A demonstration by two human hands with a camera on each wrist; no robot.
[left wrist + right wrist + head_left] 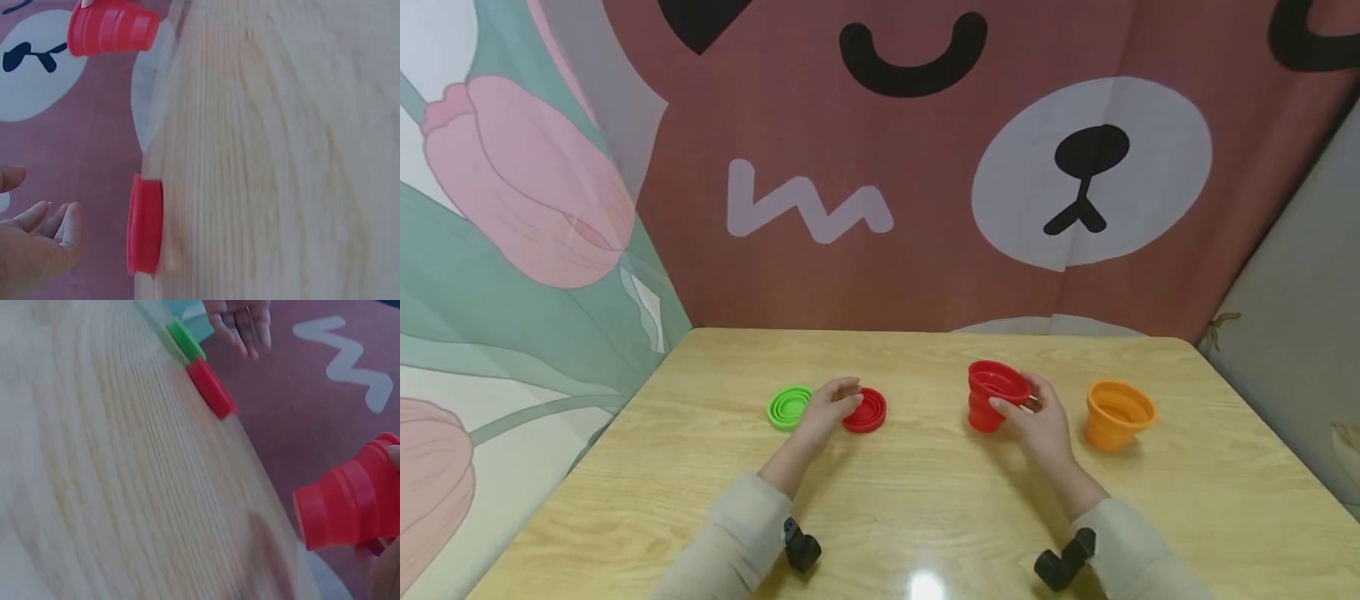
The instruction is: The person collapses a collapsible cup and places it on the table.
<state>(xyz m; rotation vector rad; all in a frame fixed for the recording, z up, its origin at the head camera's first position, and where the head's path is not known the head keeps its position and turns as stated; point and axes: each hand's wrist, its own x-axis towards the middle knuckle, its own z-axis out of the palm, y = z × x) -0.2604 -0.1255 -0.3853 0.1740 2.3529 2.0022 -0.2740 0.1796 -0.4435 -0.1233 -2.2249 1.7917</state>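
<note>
My right hand (1041,421) grips an expanded red collapsible cup (992,396) by its rim side, thumb at the front and fingers behind. In the right wrist view the red cup (350,500) shows its stepped wall and base, held just over the table. My left hand (829,410) hovers over the table with nothing in it, fingers loosely extended. Beside it lies a flat, collapsed red cup (867,410), and a collapsed green cup (788,408) is partly covered by the hand. In the left wrist view the flat red cup (145,225) lies near the left hand's fingers (72,234).
An expanded orange cup (1118,417) stands upright to the right of my right hand. The wooden table (880,508) ends at a far edge against a curtain (850,283) printed with a bear. A black wrist camera (801,550) sits on each sleeve.
</note>
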